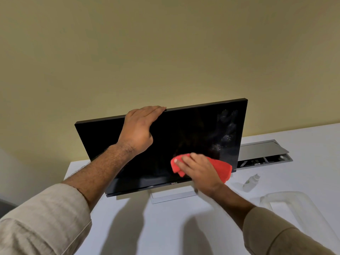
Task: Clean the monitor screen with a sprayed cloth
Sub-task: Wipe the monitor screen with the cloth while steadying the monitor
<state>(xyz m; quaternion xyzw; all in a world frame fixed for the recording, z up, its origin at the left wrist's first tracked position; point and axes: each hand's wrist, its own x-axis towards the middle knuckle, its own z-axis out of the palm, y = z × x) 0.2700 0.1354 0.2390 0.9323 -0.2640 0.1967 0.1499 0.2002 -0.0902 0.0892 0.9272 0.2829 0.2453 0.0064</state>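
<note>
A black monitor (187,133) stands tilted on a white desk, its screen dark, with smudges (225,129) on its upper right part. My left hand (139,129) grips the monitor's top edge, fingers over the rim. My right hand (198,172) presses a red cloth (221,168) flat against the lower right of the screen, just above the bottom bezel. The cloth sticks out on both sides of the hand. A small clear spray bottle (250,182) lies on the desk to the right of the monitor.
The monitor's silver stand base (173,196) sits on the white desk (165,227). An open grey cable hatch (263,153) is behind on the right. A translucent plastic piece (298,205) lies at the near right. A beige wall rises behind.
</note>
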